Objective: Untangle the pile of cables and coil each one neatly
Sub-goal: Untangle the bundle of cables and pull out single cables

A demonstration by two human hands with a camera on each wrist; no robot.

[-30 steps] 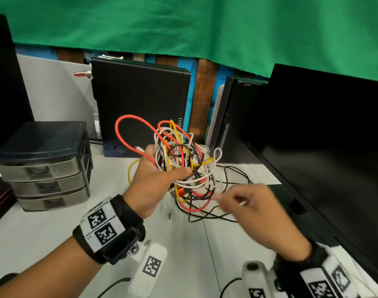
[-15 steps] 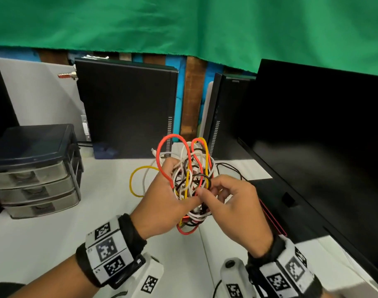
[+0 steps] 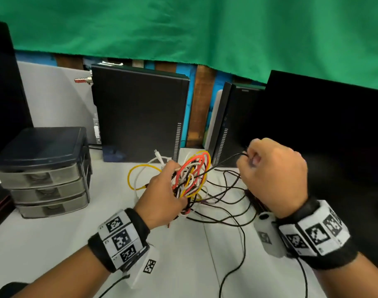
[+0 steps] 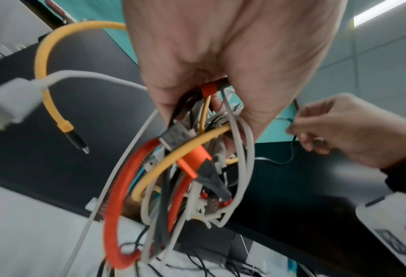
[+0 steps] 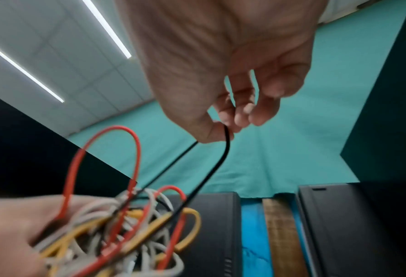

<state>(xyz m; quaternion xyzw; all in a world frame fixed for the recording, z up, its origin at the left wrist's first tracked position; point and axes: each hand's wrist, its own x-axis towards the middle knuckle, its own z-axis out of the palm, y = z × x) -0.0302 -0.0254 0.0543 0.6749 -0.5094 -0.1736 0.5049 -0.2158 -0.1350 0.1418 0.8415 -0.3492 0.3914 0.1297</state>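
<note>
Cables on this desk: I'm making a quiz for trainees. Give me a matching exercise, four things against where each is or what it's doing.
Things:
1. left hand
2. right hand
3. drawer unit
4. monitor

States:
A. pinches a thin black cable
B. stands at the desk's right edge
C. grips the cable tangle
D. stands at the desk's left

Pairs: 1-C, 2-A, 3-D, 4-B

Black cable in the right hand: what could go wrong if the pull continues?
The black cable runs taut from the right hand into the tangle that the left hand grips, so pulling may tighten a knot. Its slack loops on the table might snag.
</note>
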